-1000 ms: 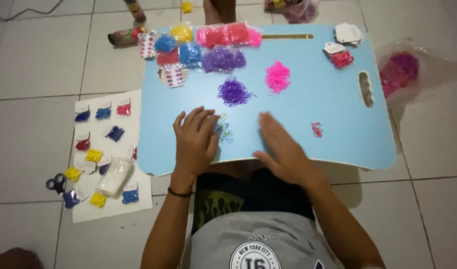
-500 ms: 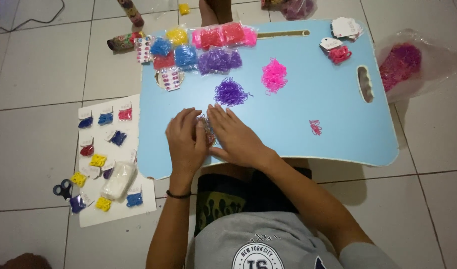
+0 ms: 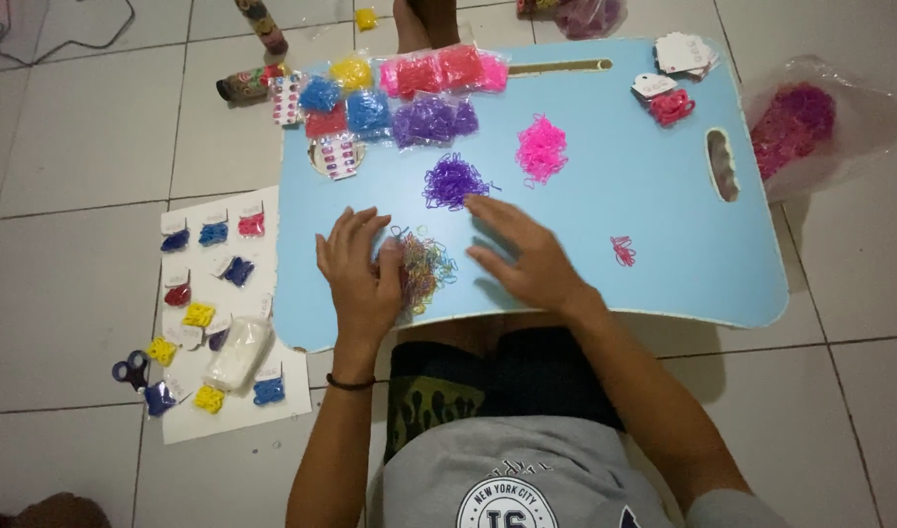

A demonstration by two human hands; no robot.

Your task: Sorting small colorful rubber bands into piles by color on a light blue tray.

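— Mixed-colour pile of small rubber bands [image 3: 426,271], where does it lie?

— From the head camera, on the near edge of the light blue lap table [image 3: 664,196], between my two hands. My left hand [image 3: 360,277] touches its left side; my right hand [image 3: 527,256] rests just to its right.

— How are your hands posed?

— Both lie palm down, fingers spread and flat, clamped on nothing. My left wrist wears a thin dark band [image 3: 351,383], and both forearms reach up from my lap.

— And the pile itself?

— A loose tangle of thin loops, yellow, green, pink and blue, partly under my left fingers.

— What sits around it?

— A purple heap of bands [image 3: 452,181] just beyond my right fingertips, a pink heap of bands [image 3: 541,150] farther back, and small clear packets of sorted bands [image 3: 409,93] along the far edge.
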